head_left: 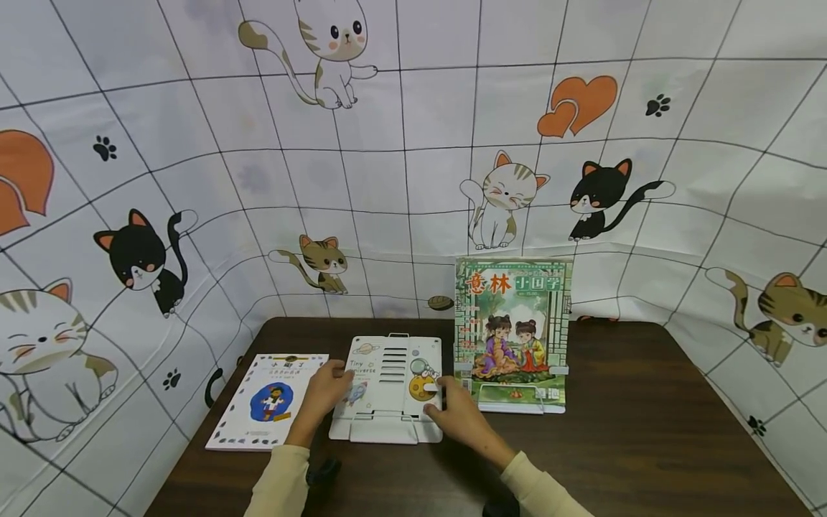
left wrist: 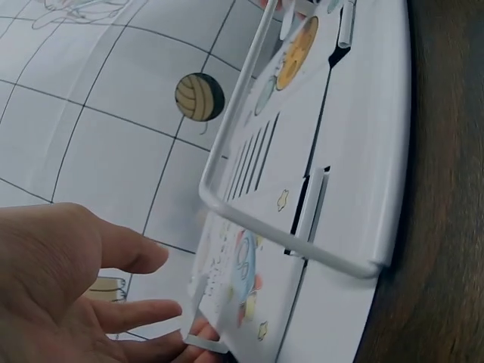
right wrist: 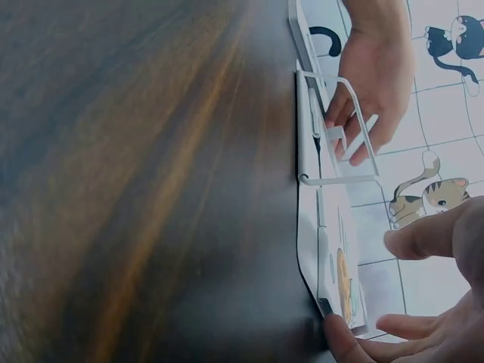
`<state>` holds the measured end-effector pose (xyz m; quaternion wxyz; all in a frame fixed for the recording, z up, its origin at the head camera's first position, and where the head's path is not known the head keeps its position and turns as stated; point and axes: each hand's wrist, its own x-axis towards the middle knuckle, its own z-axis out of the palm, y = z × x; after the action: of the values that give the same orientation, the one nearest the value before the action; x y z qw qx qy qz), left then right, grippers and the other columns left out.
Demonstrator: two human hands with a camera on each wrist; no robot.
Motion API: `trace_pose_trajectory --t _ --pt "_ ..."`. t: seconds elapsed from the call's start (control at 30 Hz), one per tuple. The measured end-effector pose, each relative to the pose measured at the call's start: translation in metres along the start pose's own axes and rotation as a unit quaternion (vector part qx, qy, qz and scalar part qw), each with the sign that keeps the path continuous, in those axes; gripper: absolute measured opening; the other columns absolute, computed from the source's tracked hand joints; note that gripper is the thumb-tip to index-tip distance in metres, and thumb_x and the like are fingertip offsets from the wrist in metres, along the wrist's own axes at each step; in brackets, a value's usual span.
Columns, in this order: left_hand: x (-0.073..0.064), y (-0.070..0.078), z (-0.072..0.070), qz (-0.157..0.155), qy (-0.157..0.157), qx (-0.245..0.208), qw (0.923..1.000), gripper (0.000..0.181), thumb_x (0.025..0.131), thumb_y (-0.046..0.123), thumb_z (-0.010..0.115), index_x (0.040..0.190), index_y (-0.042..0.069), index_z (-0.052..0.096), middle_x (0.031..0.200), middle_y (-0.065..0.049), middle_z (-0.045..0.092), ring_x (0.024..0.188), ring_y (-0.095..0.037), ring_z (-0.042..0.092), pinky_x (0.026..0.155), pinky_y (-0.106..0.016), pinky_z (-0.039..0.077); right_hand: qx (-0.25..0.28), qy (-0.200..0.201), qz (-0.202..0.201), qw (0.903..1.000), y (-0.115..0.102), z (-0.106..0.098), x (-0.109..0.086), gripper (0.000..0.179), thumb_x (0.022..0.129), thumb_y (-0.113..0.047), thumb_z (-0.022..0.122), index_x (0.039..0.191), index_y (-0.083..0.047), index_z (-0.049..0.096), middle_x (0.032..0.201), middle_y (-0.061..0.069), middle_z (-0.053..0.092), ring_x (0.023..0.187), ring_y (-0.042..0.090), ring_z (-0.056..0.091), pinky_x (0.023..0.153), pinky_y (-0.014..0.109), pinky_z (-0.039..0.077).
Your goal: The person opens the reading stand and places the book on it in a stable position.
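Observation:
A white book stand (head_left: 386, 388) printed with planets and "Tiny Universe" lies low on the dark table, its wire ledge (left wrist: 291, 246) standing up at the near side. My left hand (head_left: 324, 390) is at its left edge. In the left wrist view, those fingers (left wrist: 136, 311) stretch out to a white page clip (left wrist: 204, 344), thumb held apart. At the right edge, by the orange planet, is my right hand (head_left: 459, 413). Its fingertips (right wrist: 344, 336) touch the side of the stand in the right wrist view, fingers fairly straight and thumb away from the board.
Left of the stand lies a white book (head_left: 271, 402) with a round blue picture. To the right, a green illustrated magazine (head_left: 513, 330) stands upright, held by clips. Cat-print cloth (head_left: 426, 179) hangs behind the dark wooden table (head_left: 646, 431).

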<state>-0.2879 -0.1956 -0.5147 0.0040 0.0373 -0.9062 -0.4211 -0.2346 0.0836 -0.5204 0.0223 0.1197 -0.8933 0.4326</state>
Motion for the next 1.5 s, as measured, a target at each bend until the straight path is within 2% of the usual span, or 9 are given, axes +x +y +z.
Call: trace_pose_trajectory --t 0.23,0.53,0.77,0.9,1.0,1.07,1.2,1.37,1.5 --pt "0.001 -0.003 0.001 -0.021 0.01 -0.051 0.9984 0.052 0.108 0.023 0.055 0.146 -0.013 0.052 0.138 -0.035 0.062 0.123 -0.048 0.064 0.102 -0.059 0.054 0.027 0.02 0.005 0.9994 -0.004 0.003 -0.001 0.066 0.091 -0.018 0.08 0.14 0.014 0.051 0.124 0.034 0.069 0.104 0.041 0.073 0.084 0.052 0.06" --pt "-0.001 -0.002 -0.003 -0.034 0.016 -0.079 0.9961 0.049 0.111 0.021 0.052 0.146 -0.013 0.052 0.142 -0.037 0.057 0.132 -0.051 0.057 0.108 -0.063 0.05 0.075 0.027 0.058 0.9951 -0.011 0.003 -0.004 0.064 0.092 -0.02 0.077 0.141 0.01 0.049 0.13 0.034 0.065 0.11 0.043 0.071 0.083 0.05 0.06" --pt "-0.001 0.002 -0.01 -0.02 0.044 -0.097 0.9942 0.047 0.11 0.018 0.051 0.146 -0.012 0.054 0.14 -0.035 0.059 0.128 -0.05 0.059 0.106 -0.061 0.051 0.105 0.052 0.063 0.9911 -0.015 0.002 -0.004 0.059 0.094 -0.02 0.075 0.14 0.007 0.05 0.131 0.033 0.065 0.107 0.039 0.071 0.082 0.049 0.061" --pt "0.0 0.002 -0.011 -0.004 0.061 -0.112 0.9918 0.044 0.108 0.014 0.056 0.143 -0.013 0.058 0.126 -0.031 0.064 0.106 -0.039 0.066 0.088 -0.045 0.057 0.145 0.065 0.048 0.9862 -0.018 0.001 -0.004 0.055 0.094 -0.013 0.073 0.139 0.009 0.049 0.135 0.033 0.062 0.106 0.038 0.07 0.087 0.048 0.062" --pt "0.0 0.001 -0.012 0.001 0.081 -0.13 0.9882 0.041 0.104 0.01 0.062 0.139 -0.013 0.061 0.115 -0.026 0.063 0.088 -0.027 0.062 0.071 -0.031 0.052 0.169 0.078 0.033 0.9821 -0.019 0.002 -0.005 0.052 0.093 -0.007 0.073 0.137 0.009 0.05 0.134 0.033 0.061 0.106 0.037 0.072 0.091 0.046 0.062" --pt "0.0 0.0 -0.013 0.0 0.095 -0.142 0.9853 0.039 0.103 0.007 0.066 0.136 -0.012 0.063 0.112 -0.023 0.062 0.084 -0.02 0.058 0.066 -0.026 0.049 0.174 0.085 0.029 0.9807 -0.019 0.003 -0.005 0.048 0.093 -0.005 0.072 0.135 0.008 0.051 0.133 0.032 0.063 0.105 0.036 0.073 0.091 0.044 0.063" --pt "-0.001 -0.003 -0.016 0.006 0.119 -0.161 0.9799 0.034 0.101 0.005 0.069 0.131 -0.01 0.066 0.112 -0.023 0.064 0.083 -0.016 0.057 0.065 -0.023 0.048 0.149 0.092 0.015 0.9844 -0.019 0.0 -0.003 0.04 0.097 -0.002 0.069 0.133 0.006 0.054 0.126 0.028 0.067 0.102 0.036 0.074 0.087 0.044 0.063" --pt "-0.003 -0.002 -0.019 0.013 0.129 -0.169 0.977 0.029 0.1 0.004 0.072 0.126 -0.006 0.069 0.111 -0.024 0.067 0.086 -0.018 0.062 0.069 -0.024 0.049 0.066 0.071 -0.005 0.9953 -0.02 -0.011 0.008 0.035 0.103 -0.006 0.065 0.136 0.003 0.056 0.116 0.021 0.075 0.097 0.034 0.076 0.08 0.047 0.063" --pt "-0.005 0.001 -0.022 0.02 0.137 -0.169 0.9759 0.025 0.099 0.004 0.074 0.122 -0.004 0.07 0.11 -0.023 0.069 0.086 -0.018 0.063 0.069 -0.025 0.049 0.011 0.059 -0.022 0.9979 -0.019 -0.016 0.018 0.031 0.106 -0.009 0.062 0.136 -0.001 0.057 0.111 0.017 0.078 0.093 0.031 0.077 0.077 0.045 0.061"
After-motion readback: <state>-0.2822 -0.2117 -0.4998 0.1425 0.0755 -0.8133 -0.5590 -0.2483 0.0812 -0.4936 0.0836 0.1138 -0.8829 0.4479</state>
